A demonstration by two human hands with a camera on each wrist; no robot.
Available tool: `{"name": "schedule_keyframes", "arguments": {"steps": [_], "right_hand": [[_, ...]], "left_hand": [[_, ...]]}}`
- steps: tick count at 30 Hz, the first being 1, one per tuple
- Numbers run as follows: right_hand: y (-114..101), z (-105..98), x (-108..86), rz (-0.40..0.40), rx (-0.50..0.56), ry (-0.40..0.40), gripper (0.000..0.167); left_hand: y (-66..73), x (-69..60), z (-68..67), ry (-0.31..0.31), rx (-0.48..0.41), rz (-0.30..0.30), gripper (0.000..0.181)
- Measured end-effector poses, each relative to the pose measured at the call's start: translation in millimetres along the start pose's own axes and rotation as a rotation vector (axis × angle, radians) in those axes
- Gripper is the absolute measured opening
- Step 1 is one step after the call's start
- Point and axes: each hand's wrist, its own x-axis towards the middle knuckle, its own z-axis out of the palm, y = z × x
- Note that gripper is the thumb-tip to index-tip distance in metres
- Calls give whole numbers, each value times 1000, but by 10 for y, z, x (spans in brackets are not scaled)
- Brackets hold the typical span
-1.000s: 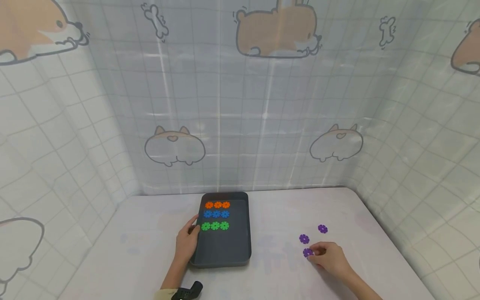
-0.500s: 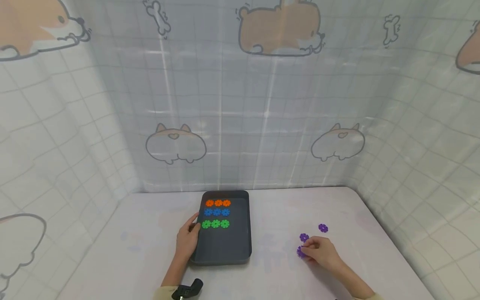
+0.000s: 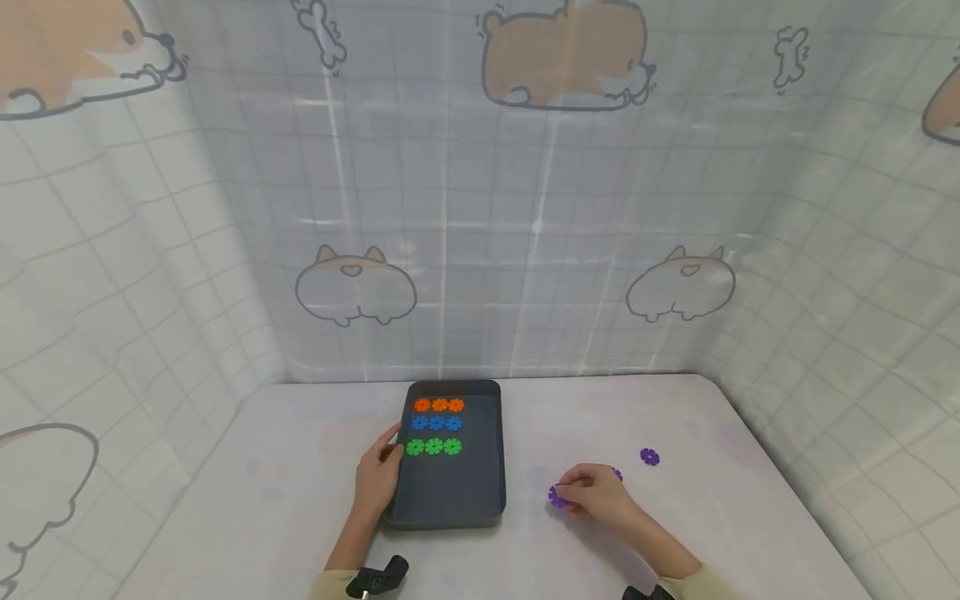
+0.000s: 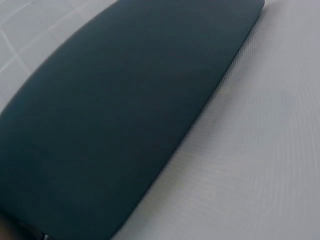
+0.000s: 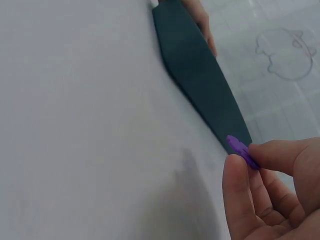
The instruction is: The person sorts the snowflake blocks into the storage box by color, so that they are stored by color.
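A purple flower-shaped disc (image 3: pixel 556 497) is pinched between the thumb and fingertips of my right hand (image 3: pixel 596 493), held just right of the tray. The right wrist view shows the same purple disc (image 5: pixel 242 151) edge-on. My left hand (image 3: pixel 377 479) grips the left side of the dark grey tray (image 3: pixel 480 492), thumb at the rim. In the tray lie rows of orange discs (image 3: pixel 439 405), blue discs (image 3: pixel 437 423) and green discs (image 3: pixel 434 447), three in each. The left wrist view is mostly filled by the tray's outer wall (image 4: pixel 110 115).
Another purple disc (image 3: pixel 649 457) lies on the white table (image 3: pixel 525 567) at the right. A further purple disc (image 3: pixel 617 474) is mostly hidden behind my right hand. Behind the table hangs a gridded curtain (image 3: pixel 480 208) printed with cartoon animals.
My right hand has moved left towards the tray, carrying the pinched purple disc away from the other two. My left hand keeps its grip on the tray.
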Motion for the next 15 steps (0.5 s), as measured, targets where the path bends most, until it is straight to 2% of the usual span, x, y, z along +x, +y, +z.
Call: {"name": "schedule_keyframes", "arguments": {"steps": [5,15], "right_hand": [[-104,151,85,-6,16,-32,18],[-410,472,199,-43,-26,-55,15]], "left_hand": [[0,13,-7,-6,-1,4,43],[-11,5,-10,-8,0,3,42]]}}
